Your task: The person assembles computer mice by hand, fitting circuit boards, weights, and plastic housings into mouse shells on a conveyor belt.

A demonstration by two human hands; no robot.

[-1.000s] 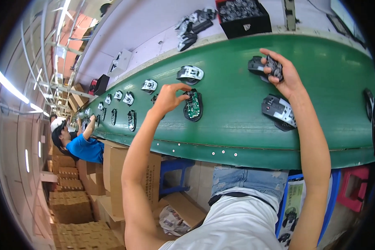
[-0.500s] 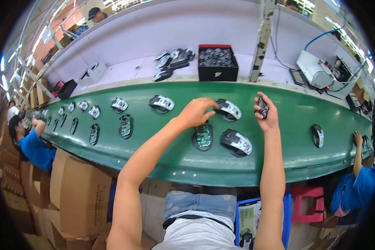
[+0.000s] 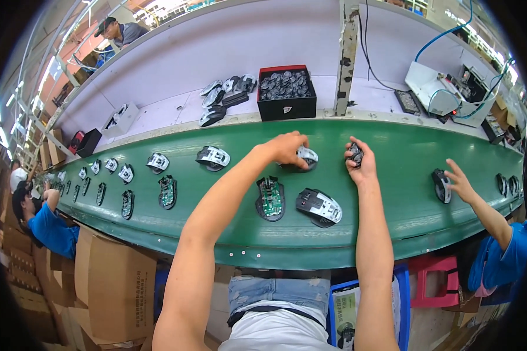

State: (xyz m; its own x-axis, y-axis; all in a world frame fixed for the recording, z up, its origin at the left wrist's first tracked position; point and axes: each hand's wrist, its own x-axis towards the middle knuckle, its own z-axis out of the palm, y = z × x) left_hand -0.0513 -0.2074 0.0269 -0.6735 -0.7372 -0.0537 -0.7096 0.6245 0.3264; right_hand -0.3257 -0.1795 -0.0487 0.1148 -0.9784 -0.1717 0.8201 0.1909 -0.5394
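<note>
My left hand [image 3: 286, 147] is curled over one end of a grey-and-black mouse shell [image 3: 308, 157] lying on the green belt [image 3: 234, 202], thumb on the near side and fingers on the far side. Part of that shell is hidden beneath the hand. Palm up, my right hand [image 3: 363, 166] holds a cluster of small dark parts [image 3: 355, 153], too small to make out exactly. Nearer to me lie a mouse base with a green circuit board [image 3: 271, 199] and, to its right, another mouse shell [image 3: 320, 206].
More shells and circuit-board bases [image 3: 167, 192] line the belt leftward. On the shelf behind are a black box of small dark parts [image 3: 287, 107] and a pile of shells [image 3: 213, 114]. From the right, a co-worker's hand [image 3: 461, 182] reaches beside a mouse [image 3: 441, 186].
My left hand has moved right, further over the mouse shell. My right hand still holds the dark parts. The co-worker's hand on the right has reached toward the mouse there. The view has shifted.
</note>
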